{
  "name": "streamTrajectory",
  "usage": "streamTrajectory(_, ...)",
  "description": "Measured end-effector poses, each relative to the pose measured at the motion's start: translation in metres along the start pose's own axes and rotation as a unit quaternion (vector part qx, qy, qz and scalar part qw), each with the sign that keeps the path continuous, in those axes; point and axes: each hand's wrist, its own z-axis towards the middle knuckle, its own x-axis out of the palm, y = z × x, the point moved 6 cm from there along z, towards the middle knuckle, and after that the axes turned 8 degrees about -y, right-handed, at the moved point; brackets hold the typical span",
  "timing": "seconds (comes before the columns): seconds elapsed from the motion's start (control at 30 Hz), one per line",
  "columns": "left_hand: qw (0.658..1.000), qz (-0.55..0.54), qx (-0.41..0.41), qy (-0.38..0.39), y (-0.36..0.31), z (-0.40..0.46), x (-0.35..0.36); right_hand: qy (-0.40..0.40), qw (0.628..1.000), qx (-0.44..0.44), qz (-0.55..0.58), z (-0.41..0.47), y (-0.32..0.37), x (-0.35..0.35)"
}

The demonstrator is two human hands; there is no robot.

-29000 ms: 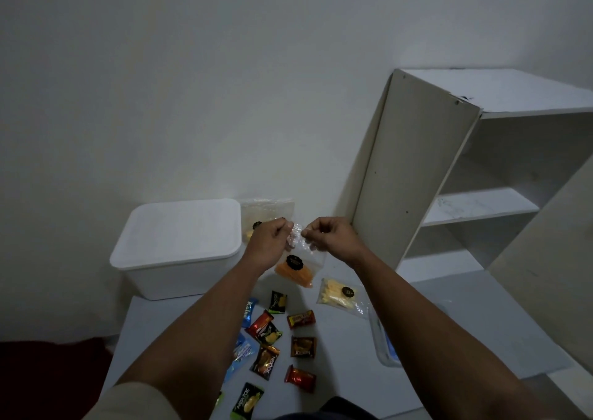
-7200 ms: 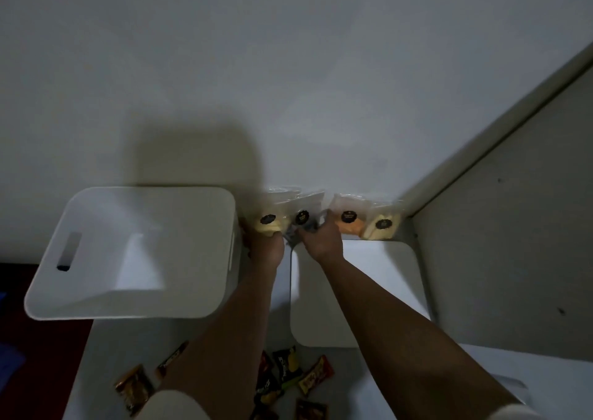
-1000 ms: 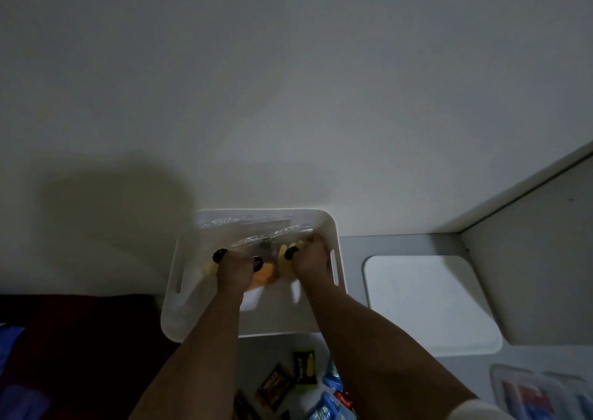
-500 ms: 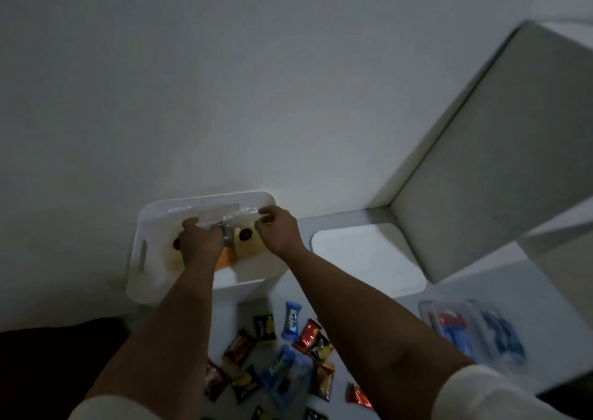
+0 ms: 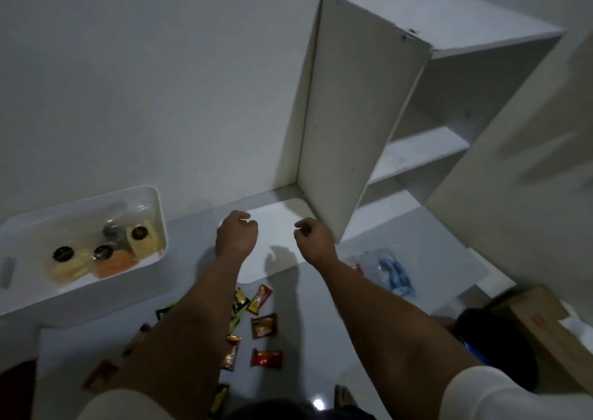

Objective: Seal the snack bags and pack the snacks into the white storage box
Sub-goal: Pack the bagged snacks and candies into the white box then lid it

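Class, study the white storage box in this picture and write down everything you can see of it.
The white storage box is a rectangular open tub with rounded corners, of what looks like smooth plastic. A slot handle shows in its left end wall. It stands lidless at the left of the white surface, by the wall. Inside lie clear snack bags with dark round labels, holding pale yellow and orange snacks. Neither hand touches it.

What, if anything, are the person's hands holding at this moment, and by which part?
Nothing is held. The left hand and right hand hover with loosely curled fingers above the white lid, gripping none of the snacks.
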Motion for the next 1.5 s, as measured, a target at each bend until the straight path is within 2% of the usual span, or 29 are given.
streamTrajectory(0.3,0.984,0.081,-0.09,0.131,0.035,-0.104,0.195,-0.017,0.991,0.08,-0.107,0.058,-0.193,-0.147)
streamTrajectory(0.37,0.976,0.119,-0.101,0.149,0.048,-0.12,0.219,-0.006,0.977,0.139,-0.161,0.059,-0.226,-0.167)
streamTrajectory(0.47,0.976,0.109,-0.114,0.151,0.049,-0.144,0.237,0.042,0.95,0.236,-0.201,0.053,-0.276,-0.181)
streamTrajectory(0.57,0.976,0.105,-0.128,0.139,0.05,-0.156,0.248,0.079,0.953,0.239,-0.171,0.053,-0.305,-0.182)
streamTrajectory(0.7,0.975,0.099,-0.149,0.135,0.06,-0.161,0.263,0.082,0.966,0.195,-0.146,0.059,-0.309,-0.183)
streamTrajectory(0.87,0.978,0.076,-0.159,0.113,0.056,-0.167,0.263,0.042,0.976,0.162,-0.14,0.066,-0.297,-0.202)
streamTrajectory(0.97,0.976,0.037,-0.193,0.096,0.057,-0.168,0.261,0.035,0.984,0.151,-0.085,0.07,-0.289,-0.207)
streamTrajectory(1.1,0.975,-0.016,-0.209,0.079,0.051,-0.167,0.263,0.103,0.98,0.168,0.01,0.062,-0.267,-0.187)
streamTrajectory(1.2,0.971,-0.038,-0.22,0.08,0.044,-0.171,0.263,0.135,0.979,0.152,0.009,0.047,-0.245,-0.163)
streamTrajectory(1.33,0.98,-0.014,-0.183,0.076,0.057,-0.168,0.266,0.135,0.981,0.139,-0.019,0.031,-0.234,-0.145)
streamTrajectory(1.43,0.984,0.011,-0.152,0.091,0.067,-0.166,0.269,0.171,0.978,0.108,-0.045,0.027,-0.23,-0.136)
streamTrajectory(1.5,0.984,-0.001,-0.153,0.093,0.067,-0.165,0.266,0.209,0.969,0.132,0.009,0.024,-0.23,-0.13)
